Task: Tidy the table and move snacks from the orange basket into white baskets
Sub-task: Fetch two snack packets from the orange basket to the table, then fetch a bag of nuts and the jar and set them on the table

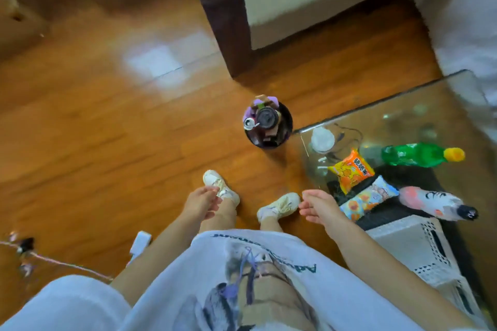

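Just hands (200, 203) beside table edge (309, 153)

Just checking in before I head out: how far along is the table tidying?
Early, it seems. A bin on the floor already holds rubbish. Both hands, left and right, hang empty. Still on the glass table: an orange snack packet, a blue-and-orange packet, a green bottle and a pink bottle. No orange basket is in view.
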`<state>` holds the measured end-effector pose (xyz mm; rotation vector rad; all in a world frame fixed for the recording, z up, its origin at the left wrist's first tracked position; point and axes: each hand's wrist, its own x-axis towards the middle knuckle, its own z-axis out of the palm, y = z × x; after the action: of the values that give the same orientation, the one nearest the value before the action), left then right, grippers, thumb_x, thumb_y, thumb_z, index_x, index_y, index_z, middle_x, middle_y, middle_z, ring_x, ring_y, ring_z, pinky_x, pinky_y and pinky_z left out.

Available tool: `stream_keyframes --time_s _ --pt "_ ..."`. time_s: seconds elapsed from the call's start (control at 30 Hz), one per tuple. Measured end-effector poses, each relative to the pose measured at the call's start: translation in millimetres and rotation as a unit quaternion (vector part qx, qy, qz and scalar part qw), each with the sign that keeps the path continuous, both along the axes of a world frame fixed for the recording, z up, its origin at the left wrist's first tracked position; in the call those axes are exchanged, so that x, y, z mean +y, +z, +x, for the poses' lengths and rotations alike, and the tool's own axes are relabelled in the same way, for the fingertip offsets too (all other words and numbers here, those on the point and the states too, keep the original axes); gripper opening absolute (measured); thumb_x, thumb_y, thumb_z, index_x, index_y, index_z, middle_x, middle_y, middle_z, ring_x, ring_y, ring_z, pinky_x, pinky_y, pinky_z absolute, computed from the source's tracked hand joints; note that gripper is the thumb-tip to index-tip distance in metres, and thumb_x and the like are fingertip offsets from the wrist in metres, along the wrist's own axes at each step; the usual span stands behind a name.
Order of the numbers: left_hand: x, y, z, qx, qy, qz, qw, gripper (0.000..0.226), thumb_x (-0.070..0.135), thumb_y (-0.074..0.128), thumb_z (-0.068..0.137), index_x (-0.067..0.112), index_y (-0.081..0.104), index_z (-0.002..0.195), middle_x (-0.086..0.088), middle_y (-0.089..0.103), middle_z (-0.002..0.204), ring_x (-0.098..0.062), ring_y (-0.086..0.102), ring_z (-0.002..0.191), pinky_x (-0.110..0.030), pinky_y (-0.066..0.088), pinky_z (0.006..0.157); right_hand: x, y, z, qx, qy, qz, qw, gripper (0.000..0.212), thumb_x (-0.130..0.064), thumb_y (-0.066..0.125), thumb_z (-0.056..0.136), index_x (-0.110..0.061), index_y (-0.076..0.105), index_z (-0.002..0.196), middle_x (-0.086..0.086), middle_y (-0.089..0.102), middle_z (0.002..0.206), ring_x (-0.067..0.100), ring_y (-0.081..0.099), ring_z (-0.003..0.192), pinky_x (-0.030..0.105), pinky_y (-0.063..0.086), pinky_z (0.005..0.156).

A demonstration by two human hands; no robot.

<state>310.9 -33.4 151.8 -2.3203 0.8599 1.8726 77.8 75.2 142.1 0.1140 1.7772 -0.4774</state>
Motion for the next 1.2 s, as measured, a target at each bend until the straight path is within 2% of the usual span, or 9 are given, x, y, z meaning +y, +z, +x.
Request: stream_keyframes --time_s 0.13,0.2,0.47,0.63,0.8,0.87,0.93,1.03,1.2 --pt "10.3 6.3 80.4 -0.045 0.106 0.009 0.993 0.011 0.011 0.044 0.096 0.011 0.055 0.096 -0.004 0.054 0.067 -0.013 0.043 0.053 -0.014 0.032 0.035 -70.7 6.9 43.3 0.016 0.121 -0.02 0.992 0.012 -0.015 0.047 0.093 -0.014 0.056 0.101 0.004 0.061 0.077 0.015 0.056 0.065 0.023 0.043 0.055" --pt "14.6 10.3 123.5 -0.053 0.159 0.023 0.986 0.019 0.011 0.045 0.097 0.006 0.056 0.11 -0.005 0.053 0.069 -0.014 0.043 0.056 -0.02 0.036 0.044 -109.3 10.9 74.5 0.02 0.179 -0.037 0.983 0.01 -0.02 0.048 0.094 -0.017 0.056 0.101 0.003 0.064 0.081 0.016 0.06 0.07 0.024 0.045 0.057" --pt "-20.7 26.6 248.4 -0.017 0.347 0.012 0.938 0.03 0.007 0.046 0.096 -0.007 0.052 0.122 -0.01 0.051 0.068 -0.019 0.042 0.057 -0.027 0.034 0.055 -224.1 34.7 204.0 0.02 0.226 -0.068 0.971 0.012 -0.023 0.049 0.095 -0.017 0.056 0.103 0.005 0.064 0.082 0.014 0.061 0.066 0.023 0.049 0.057" --pt "-56.6 26.3 296.7 0.006 0.378 -0.016 0.926 0.03 0.009 0.045 0.096 -0.003 0.053 0.123 -0.008 0.053 0.07 -0.016 0.041 0.055 -0.023 0.033 0.049 -244.6 41.0 245.7 0.004 0.263 -0.068 0.962 0.013 -0.021 0.05 0.094 -0.014 0.055 0.105 0.007 0.064 0.083 0.017 0.061 0.068 0.026 0.047 0.056" --pt "-87.0 27.1 325.4 0.038 0.386 -0.065 0.92 0.025 0.013 0.043 0.097 0.009 0.055 0.119 -0.001 0.058 0.076 -0.011 0.047 0.059 -0.013 0.037 0.036 -271.2 36.4 263.4 0.09 0.313 0.001 0.946 0.025 -0.012 0.044 0.093 0.0 0.055 0.112 0.01 0.054 0.068 0.016 0.049 0.051 0.018 0.037 0.038" --pt "-103.0 28.4 336.4 0.054 0.402 -0.083 0.91 0.021 0.013 0.044 0.097 0.013 0.056 0.115 0.0 0.06 0.078 -0.01 0.049 0.06 -0.012 0.039 0.037 -288.9 32.3 269.9 0.101 0.322 0.011 0.941 0.025 -0.01 0.045 0.092 0.002 0.054 0.112 0.015 0.061 0.08 0.024 0.061 0.064 0.022 0.047 0.046" --pt "-120.5 29.3 349.9 0.058 0.413 -0.096 0.904 0.019 0.013 0.044 0.097 0.016 0.057 0.11 0.001 0.061 0.079 -0.009 0.051 0.061 -0.014 0.04 0.041 -312.0 29.0 280.7 0.114 0.328 0.008 0.938 0.017 -0.008 0.047 0.092 -0.005 0.055 0.107 0.015 0.064 0.093 0.031 0.064 0.09 0.031 0.054 0.069" --pt "-148.2 27.4 374.8 0.052 0.439 -0.105 0.891 0.018 0.014 0.044 0.097 0.019 0.058 0.107 0.003 0.062 0.079 -0.008 0.052 0.061 -0.015 0.04 0.045 -356.6 23.1 308.7 0.122 0.317 0.014 0.941 0.01 -0.001 0.048 0.089 -0.006 0.054 0.084 0.008 0.049 0.066 0.022 0.055 0.059 0.03 0.046 0.056" --pt "-188.1 20.8 427.1 0.026 0.525 -0.077 0.847 0.024 0.01 0.042 0.097 0.011 0.057 0.116 0.0 0.059 0.078 -0.011 0.05 0.062 -0.02 0.037 0.05 -448.8 21.8 393.5 0.12 0.395 -0.004 0.911 0.02 -0.007 0.051 0.092 -0.005 0.057 0.111 0.006 0.057 0.086 0.024 0.063 0.084 0.023 0.043 0.051"
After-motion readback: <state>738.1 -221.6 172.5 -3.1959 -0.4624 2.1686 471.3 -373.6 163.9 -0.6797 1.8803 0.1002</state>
